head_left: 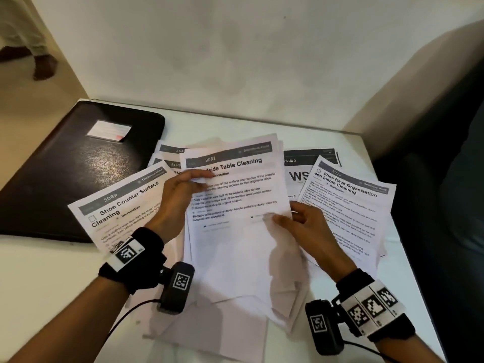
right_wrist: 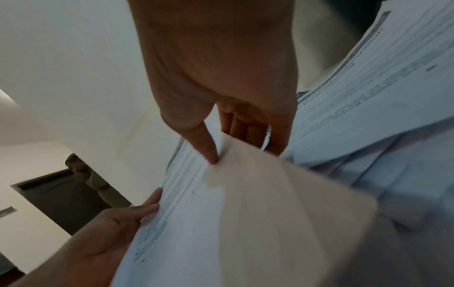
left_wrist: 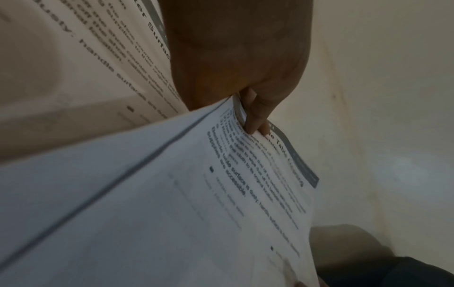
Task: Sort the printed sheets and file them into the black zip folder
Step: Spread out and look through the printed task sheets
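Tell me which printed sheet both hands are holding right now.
The Bedside Table Cleaning sheet, numbered 3081, atop the middle stack. The left hand and right hand pinch it; the other titled sheets lie untouched.

We saw a pale wall rising straight behind the white worktop, its plaster mottled with faint grey smudges. The worktop sat in a corner: on the right a second cream wall surface came forward at an angle and met the worktop's far right edge. Beyond that, along the right side, lay a dark, shadowed mass that we could not identify. To the left of the wall's edge a beige floor showed, and on it stood someone's foot under a light trouser leg. The light was soft and even, with a dim glare on the worktop's surface.
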